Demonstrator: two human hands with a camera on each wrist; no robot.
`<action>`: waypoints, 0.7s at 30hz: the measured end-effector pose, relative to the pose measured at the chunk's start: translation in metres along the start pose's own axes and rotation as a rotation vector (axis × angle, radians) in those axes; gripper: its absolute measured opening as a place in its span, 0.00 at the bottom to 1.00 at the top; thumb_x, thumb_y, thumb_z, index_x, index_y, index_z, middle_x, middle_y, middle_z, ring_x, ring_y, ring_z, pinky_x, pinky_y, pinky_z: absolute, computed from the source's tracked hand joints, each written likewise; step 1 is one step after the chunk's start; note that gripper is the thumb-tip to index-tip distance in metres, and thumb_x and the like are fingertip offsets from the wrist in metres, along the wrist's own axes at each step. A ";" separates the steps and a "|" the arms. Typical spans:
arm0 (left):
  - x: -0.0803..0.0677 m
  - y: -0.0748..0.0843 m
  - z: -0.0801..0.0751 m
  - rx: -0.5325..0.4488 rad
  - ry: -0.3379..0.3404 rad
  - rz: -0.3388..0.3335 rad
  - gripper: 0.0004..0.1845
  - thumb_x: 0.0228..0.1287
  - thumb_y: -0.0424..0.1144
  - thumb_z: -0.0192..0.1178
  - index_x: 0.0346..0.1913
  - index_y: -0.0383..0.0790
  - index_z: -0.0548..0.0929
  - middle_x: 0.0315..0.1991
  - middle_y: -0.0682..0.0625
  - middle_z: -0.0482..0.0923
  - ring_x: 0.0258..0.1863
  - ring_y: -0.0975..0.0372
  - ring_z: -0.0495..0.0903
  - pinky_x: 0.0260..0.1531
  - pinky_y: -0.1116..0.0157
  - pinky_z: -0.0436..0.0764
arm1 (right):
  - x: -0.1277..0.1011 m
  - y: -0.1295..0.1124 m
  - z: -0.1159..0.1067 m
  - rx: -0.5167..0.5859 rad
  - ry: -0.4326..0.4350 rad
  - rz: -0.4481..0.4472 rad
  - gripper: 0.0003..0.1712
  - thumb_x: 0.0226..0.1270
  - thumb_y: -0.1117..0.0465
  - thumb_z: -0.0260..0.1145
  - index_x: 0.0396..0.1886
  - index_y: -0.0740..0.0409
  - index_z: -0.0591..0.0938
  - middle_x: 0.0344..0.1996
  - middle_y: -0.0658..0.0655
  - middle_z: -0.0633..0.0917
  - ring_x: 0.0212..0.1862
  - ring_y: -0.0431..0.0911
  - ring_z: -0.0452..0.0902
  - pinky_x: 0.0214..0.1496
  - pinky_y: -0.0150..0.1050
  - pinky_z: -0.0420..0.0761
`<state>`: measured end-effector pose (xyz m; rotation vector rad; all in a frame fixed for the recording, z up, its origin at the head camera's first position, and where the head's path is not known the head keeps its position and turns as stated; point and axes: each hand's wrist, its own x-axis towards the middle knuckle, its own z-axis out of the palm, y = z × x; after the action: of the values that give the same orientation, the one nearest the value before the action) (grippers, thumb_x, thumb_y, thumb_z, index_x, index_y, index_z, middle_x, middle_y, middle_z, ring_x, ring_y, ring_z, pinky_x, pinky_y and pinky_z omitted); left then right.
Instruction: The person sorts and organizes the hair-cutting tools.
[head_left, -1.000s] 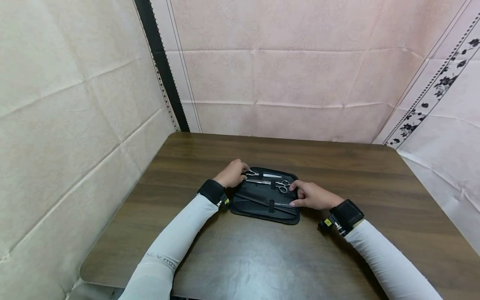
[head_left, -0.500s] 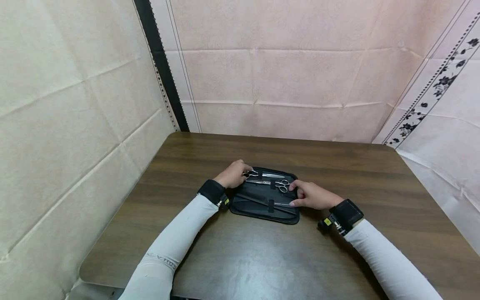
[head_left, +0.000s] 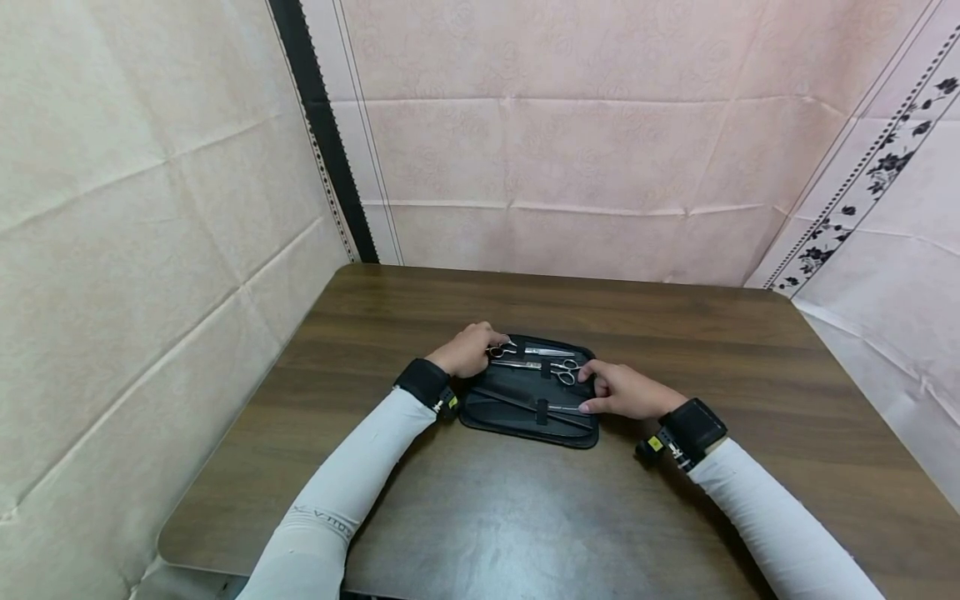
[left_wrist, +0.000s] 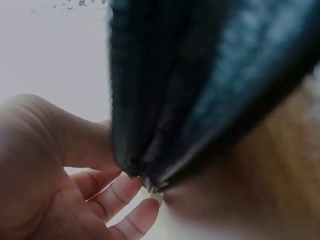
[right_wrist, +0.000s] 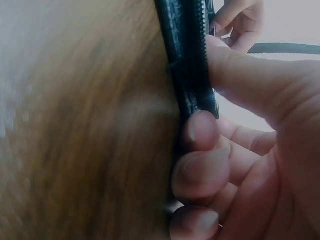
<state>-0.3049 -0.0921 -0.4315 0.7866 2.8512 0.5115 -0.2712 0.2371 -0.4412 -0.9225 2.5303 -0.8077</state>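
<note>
A black zip case (head_left: pixel 510 421) lies opened flat on the wooden table. Inside it, at the far side, a pair of silver scissors (head_left: pixel 547 352) runs left to right under a strap. My left hand (head_left: pixel 467 350) holds these scissors by the finger rings, index finger over the far ring. A second pair of scissors (head_left: pixel 566 372) lies just nearer, rings to the right. A black comb (head_left: pixel 506 400) is strapped in the near part. My right hand (head_left: pixel 626 390) grips the case's right edge; the right wrist view shows its thumb (right_wrist: pixel 240 75) along the zipper and curled fingertips beneath.
The brown wooden table (head_left: pixel 420 533) has rounded corners and surrounds the case. Pale patterned cloth (head_left: pixel 562 158) hangs behind it and along both sides. Black wrist bands (head_left: pixel 693 425) with small cameras sit over white sleeves.
The far scissors have slid a little to the right through their strap, with my left fingers following at the rings. My right hand and the case stay nearly still.
</note>
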 end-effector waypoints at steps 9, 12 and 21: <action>0.000 -0.009 0.000 -0.079 -0.040 0.024 0.33 0.68 0.20 0.48 0.74 0.42 0.74 0.60 0.43 0.75 0.58 0.53 0.71 0.63 0.55 0.73 | 0.001 0.001 0.000 0.004 -0.002 0.016 0.31 0.68 0.50 0.74 0.62 0.62 0.75 0.21 0.46 0.73 0.24 0.39 0.68 0.31 0.33 0.68; 0.001 -0.014 -0.001 -0.113 -0.057 0.044 0.33 0.69 0.20 0.47 0.75 0.41 0.73 0.61 0.43 0.74 0.59 0.53 0.71 0.64 0.55 0.73 | 0.002 0.001 -0.001 0.006 0.000 0.015 0.31 0.68 0.50 0.74 0.62 0.62 0.75 0.22 0.46 0.74 0.24 0.39 0.69 0.31 0.33 0.69; 0.002 -0.019 -0.003 -0.136 -0.088 0.064 0.32 0.70 0.20 0.49 0.75 0.43 0.72 0.65 0.45 0.74 0.63 0.54 0.71 0.67 0.55 0.73 | 0.002 0.001 -0.001 0.009 0.003 0.017 0.31 0.68 0.51 0.74 0.62 0.64 0.75 0.22 0.47 0.74 0.25 0.40 0.69 0.32 0.33 0.69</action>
<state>-0.3163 -0.1077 -0.4360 0.8560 2.6855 0.6547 -0.2737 0.2369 -0.4410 -0.8969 2.5314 -0.8149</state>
